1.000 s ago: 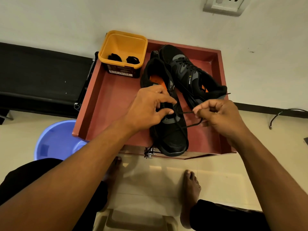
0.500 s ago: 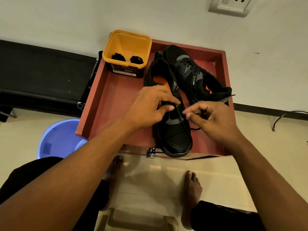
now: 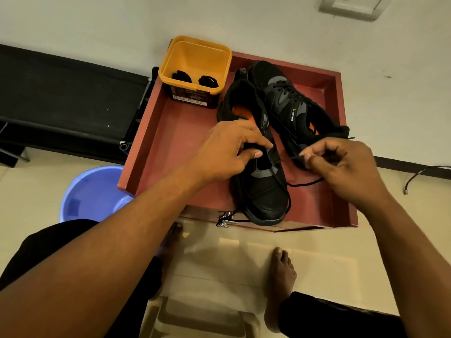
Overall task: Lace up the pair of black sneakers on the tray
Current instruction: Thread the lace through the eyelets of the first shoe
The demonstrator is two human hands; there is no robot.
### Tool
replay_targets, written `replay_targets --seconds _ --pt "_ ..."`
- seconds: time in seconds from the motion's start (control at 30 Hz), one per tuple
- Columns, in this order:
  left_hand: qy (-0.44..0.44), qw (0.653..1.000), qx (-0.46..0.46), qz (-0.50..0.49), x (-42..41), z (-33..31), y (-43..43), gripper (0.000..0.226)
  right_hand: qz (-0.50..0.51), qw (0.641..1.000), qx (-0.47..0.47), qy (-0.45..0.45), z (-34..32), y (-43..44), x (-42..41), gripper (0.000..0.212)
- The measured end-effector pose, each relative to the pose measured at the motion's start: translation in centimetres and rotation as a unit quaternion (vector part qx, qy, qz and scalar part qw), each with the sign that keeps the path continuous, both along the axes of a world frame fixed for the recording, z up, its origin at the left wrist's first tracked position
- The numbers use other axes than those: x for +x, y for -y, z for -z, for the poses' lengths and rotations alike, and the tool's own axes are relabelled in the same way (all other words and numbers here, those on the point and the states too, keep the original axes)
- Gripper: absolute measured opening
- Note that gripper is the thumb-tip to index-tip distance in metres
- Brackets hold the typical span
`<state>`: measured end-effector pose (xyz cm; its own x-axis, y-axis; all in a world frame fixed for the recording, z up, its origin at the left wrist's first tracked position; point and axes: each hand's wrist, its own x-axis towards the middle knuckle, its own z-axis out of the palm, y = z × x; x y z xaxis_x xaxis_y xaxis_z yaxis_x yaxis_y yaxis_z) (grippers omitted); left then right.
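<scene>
- Near sneaker [image 3: 264, 191]: at the 6 o'clock edge of the tray [image 3: 136, 152], with its toe toward the person and over the front rim. Only partly laced.
- Far sneaker [image 3: 290, 106]: at 1 to 3 o'clock on the tray, touching the near one. Its laces appear already crossed up.
- Left hand [image 3: 227, 150]: fingers curled on the near sneaker's tongue and upper, steadying it. Its placement matches a second ago.
- Right hand [image 3: 341, 167]: at 3 o'clock of the near sneaker, fingers [image 3: 314, 159] pinched together on the lace [image 3: 302, 184].
- Change: half a second ago the right hand was close against the eyelet row. It now stands further out toward 3 o'clock, and a stretch of lace runs straight from shoe to fingers.
- Reading: probably one more eyelet threaded and the slack being drawn through. The upper eyelets are judged still to do.
- Hidden: the left hand covers the eyelet row, so which hole was used cannot be told. The lace tip is buried in the right fingers.
- Yellow tub [image 3: 195, 57]: at the tray's 11 o'clock corner. It holds two dark bundles, unidentifiable.
- Wall socket [image 3: 351, 8]: at 1 o'clock, cut off by the frame's top.
</scene>
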<state>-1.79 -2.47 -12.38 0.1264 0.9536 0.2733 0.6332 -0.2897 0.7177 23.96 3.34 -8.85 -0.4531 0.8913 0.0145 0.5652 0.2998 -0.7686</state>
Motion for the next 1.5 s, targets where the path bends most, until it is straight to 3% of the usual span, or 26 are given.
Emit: replay_targets --seconds 0.13,0.33,0.5,0.67,0.8,0.9,1.0,1.13,1.33,1.43,1.5 --pt "-0.006 1.000 0.000 -0.002 0.0 -0.1 0.0 0.024 -0.079 0.997 -0.008 -0.010 1.0 1.5 -2.1 0.019" --pt "-0.008 1.000 -0.009 -0.003 0.0 -0.1 0.0 0.026 -0.005 1.000 0.010 -0.015 -0.1 -0.5 0.3 0.014" --pt "-0.006 1.000 -0.010 -0.005 0.2 -0.1 -0.1 0.024 -0.074 0.997 0.010 0.001 1.0 1.4 -1.6 0.015" --pt "-0.002 1.000 -0.011 -0.002 0.0 -0.1 -0.1 0.025 0.007 1.000 0.025 -0.015 -0.5 -0.4 0.5 0.014" --pt "-0.006 1.000 -0.011 -0.004 0.1 -0.2 0.0 0.026 -0.071 0.996 -0.034 -0.028 0.3 1.7 -1.8 0.022" --pt "-0.006 1.000 -0.016 0.000 0.1 -0.3 -0.1 0.027 -0.041 0.999 0.013 0.006 0.0 0.7 -0.9 0.010" --pt "-0.004 1.000 -0.017 -0.002 0.0 -0.3 0.0 0.027 0.000 1.000 0.008 -0.002 -0.8 -0.3 0.5 0.012" --pt "-0.012 1.000 -0.009 -0.001 0.1 -0.4 0.0 0.026 -0.075 0.997 -0.029 -0.012 0.1 1.6 -1.7 0.020" --pt "-0.004 1.000 -0.014 0.000 0.0 -0.3 0.0 0.027 -0.008 1.000 -0.007 -0.016 -0.9 -0.5 0.4 0.014" --pt "-0.005 1.000 -0.013 -0.001 0.0 -0.3 0.0 0.026 -0.054 0.997 -0.054 -0.023 -0.2 0.8 -0.9 0.025" --pt "-0.007 1.000 -0.013 -0.001 0.1 -0.3 0.0 0.026 -0.080 0.996 -0.036 0.001 0.6 1.5 -1.8 0.022"
